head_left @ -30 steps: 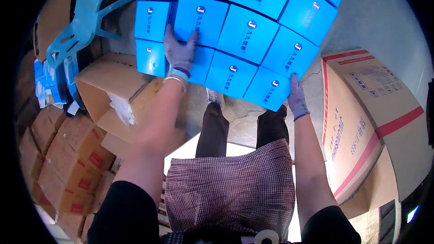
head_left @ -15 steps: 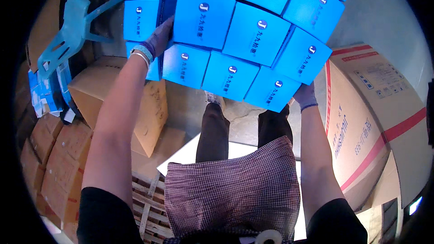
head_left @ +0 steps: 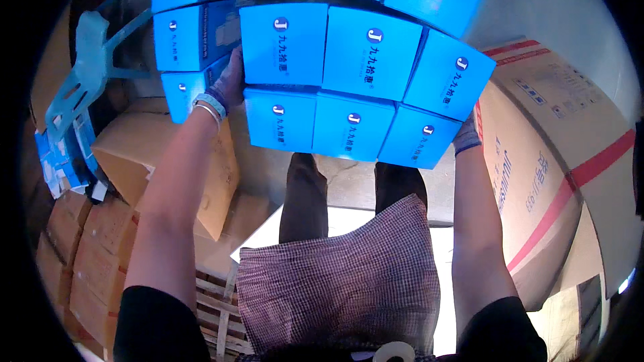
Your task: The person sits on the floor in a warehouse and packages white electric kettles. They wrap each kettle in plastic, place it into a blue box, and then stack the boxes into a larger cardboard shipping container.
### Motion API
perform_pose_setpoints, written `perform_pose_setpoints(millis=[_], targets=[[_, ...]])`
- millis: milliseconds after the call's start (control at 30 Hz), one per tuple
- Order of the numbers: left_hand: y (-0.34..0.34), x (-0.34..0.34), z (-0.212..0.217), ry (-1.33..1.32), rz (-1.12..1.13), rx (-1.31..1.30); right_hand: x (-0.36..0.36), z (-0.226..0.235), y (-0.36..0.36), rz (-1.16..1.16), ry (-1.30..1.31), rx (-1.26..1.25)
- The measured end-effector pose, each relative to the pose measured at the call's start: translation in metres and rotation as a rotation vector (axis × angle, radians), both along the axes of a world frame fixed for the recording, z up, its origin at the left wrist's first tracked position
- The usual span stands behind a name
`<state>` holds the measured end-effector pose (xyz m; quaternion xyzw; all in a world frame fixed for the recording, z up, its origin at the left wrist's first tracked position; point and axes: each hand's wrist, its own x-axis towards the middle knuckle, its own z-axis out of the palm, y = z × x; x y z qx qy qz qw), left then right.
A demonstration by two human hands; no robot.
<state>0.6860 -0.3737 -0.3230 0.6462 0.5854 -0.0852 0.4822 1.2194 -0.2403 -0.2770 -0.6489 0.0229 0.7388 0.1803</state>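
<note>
A block of blue boxes, stacked several wide and several deep, is held up in front of the person's chest, above the legs and the checked apron. The left hand, gloved with a band at the wrist, presses flat against the left flank of the block, between a lower side box and the front rows; its fingers are spread along the cardboard, clamping rather than curling round anything. The right hand sits under the lower right corner, mostly hidden by the boxes, so whether its fingers are curled or flat I cannot tell (only the glove cuff and wrist show). The boxes look like light, stiff card cartons with smooth printed faces, likely slippery against each other; since nothing binds them, the block probably holds only by inward pressure from both sides, and a loose row could bow and drop out. The safest hold seems to be low on opposite flanks, palms flat. To the left stand brown cartons and a pale blue plastic frame; a large carton with red stripes stands to the right.
</note>
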Motion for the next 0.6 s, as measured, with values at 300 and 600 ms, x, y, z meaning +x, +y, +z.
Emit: perform_pose_setpoints(millis=[300,600], targets=[[0.004,0.029,-0.040,-0.548,1.468,-0.559,0.057,-0.053,0.000,-0.004,0.067,0.159],[-0.051,-0.012,-0.096,-0.704,1.467,-0.571,0.039,-0.051,0.002,0.035,-0.077,0.093]])
